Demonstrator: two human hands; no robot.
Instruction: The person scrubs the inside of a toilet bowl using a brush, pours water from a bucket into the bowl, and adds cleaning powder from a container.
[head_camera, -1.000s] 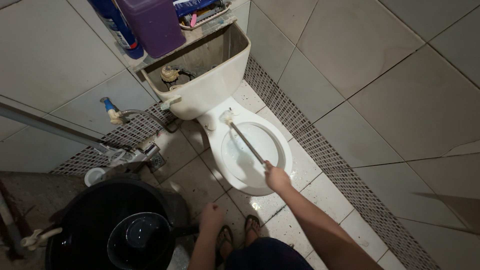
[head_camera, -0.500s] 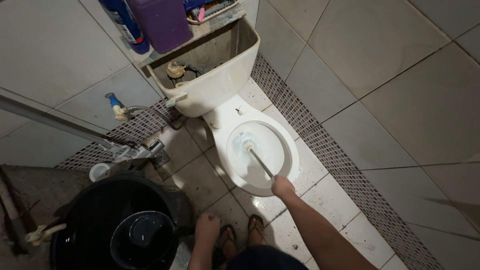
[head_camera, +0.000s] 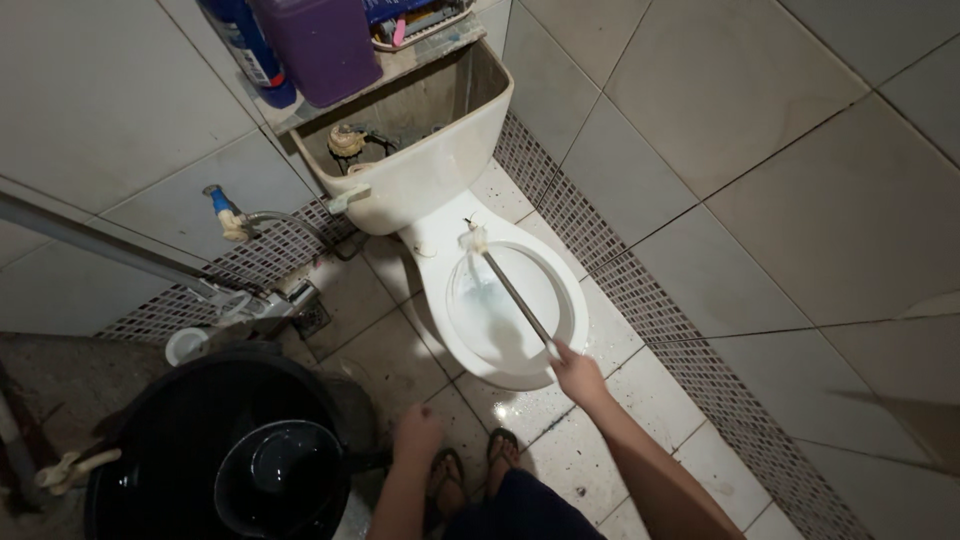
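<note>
Gripping the brush handle's near end, right hand clenched, head at bowl back rim; light, stiff, likely wet-slick; left hand fisted, empty.

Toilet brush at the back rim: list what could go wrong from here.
1. The toilet brush has its head up on the rim of the toilet bowl, so flicked bristles may spatter dirty water.
2. The floor looks wet by the sandalled feet: a slip risk.
3. The right hand grips only the handle's end, so control may be weak.

The toilet bowl stands before the open tank. A bucket is on the floor to its left, a tap behind the bucket. Bottles stand on the tank.
</note>
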